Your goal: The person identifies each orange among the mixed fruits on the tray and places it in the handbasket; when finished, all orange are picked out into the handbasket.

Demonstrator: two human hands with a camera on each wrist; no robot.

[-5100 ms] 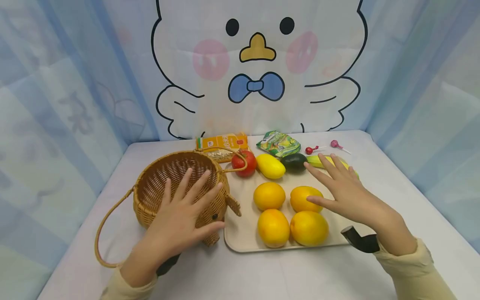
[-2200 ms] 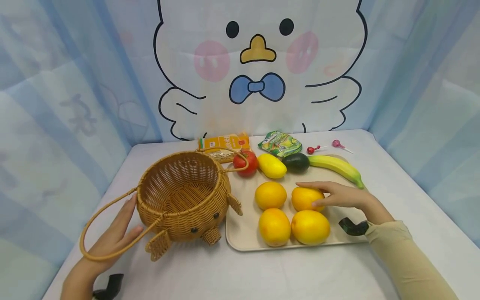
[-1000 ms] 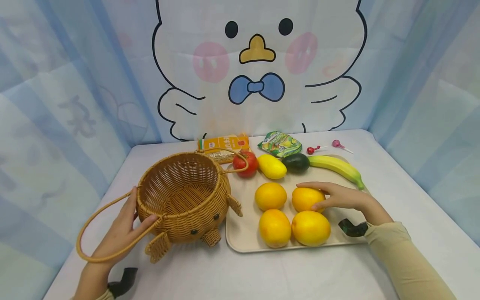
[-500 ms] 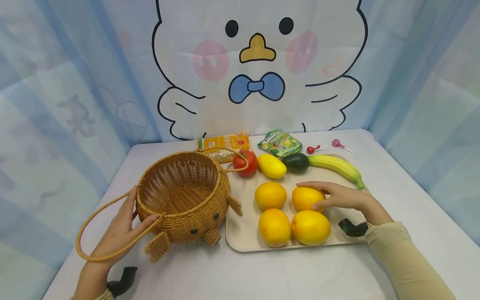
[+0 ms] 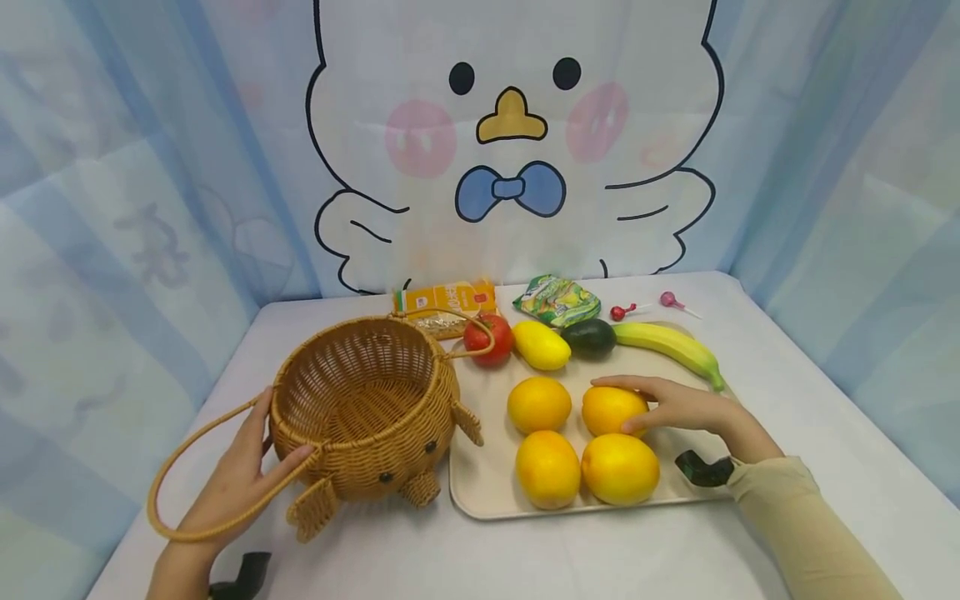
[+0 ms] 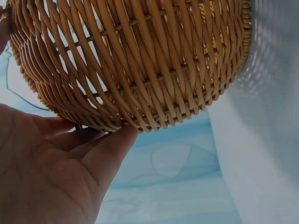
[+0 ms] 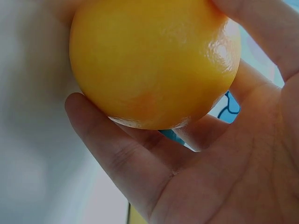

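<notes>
In the head view, a brown wicker basket with an animal face and two loop handles stands at left. My left hand rests against its left side, inside the loop of the near handle, thumb near the rim. The left wrist view shows fingertips touching the outer weave. On the beige tray lie several yellow-orange oranges. My right hand holds the back-right orange, fingers behind it and thumb at its near right. Close up in the right wrist view, fingers curl round that orange.
A tomato, a yellow mango-like fruit, a dark green avocado-like fruit and a banana line the tray's back. Behind lie an orange grain packet, a green packet and two lollipops. Curtains enclose the table.
Both hands came down from hovering, the left to the basket's left side, the right onto the back-right orange. Over the last second the hands stay put; the head view tilts slightly.
</notes>
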